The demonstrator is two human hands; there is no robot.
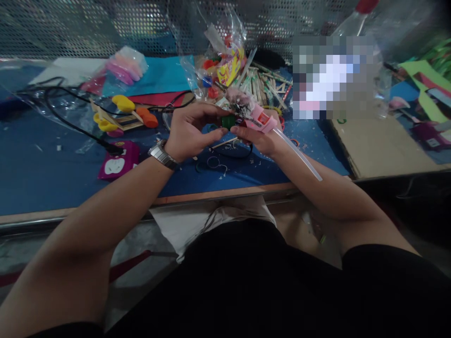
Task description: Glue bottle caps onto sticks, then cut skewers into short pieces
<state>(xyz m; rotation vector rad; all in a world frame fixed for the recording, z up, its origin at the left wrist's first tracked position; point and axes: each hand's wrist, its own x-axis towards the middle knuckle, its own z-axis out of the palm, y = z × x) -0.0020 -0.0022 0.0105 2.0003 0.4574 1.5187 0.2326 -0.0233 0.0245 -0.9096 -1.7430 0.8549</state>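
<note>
My left hand (193, 126), a metal watch (164, 155) at its wrist, pinches a small green cap-like piece (228, 122) between thumb and fingers. My right hand (259, 139) meets it at the middle of the table. It is around a pink hot glue gun (265, 121) with a red part in its side. A long translucent glue stick (299, 155) juts from the gun over my right forearm. The right thumb tip lies close beside the green piece; whether it touches cannot be made out. Greyish fluff or foil (241, 104) covers the gun's front, and its nozzle is hard to see.
Wooden sticks (262, 84) and a plastic bag of coloured caps (229, 65) lie behind my hands. Leftward are a small stick frame with yellow and orange wheels (123, 115) and a purple power socket (120, 162) with a black cable. Cardboard (384, 145) lies at right.
</note>
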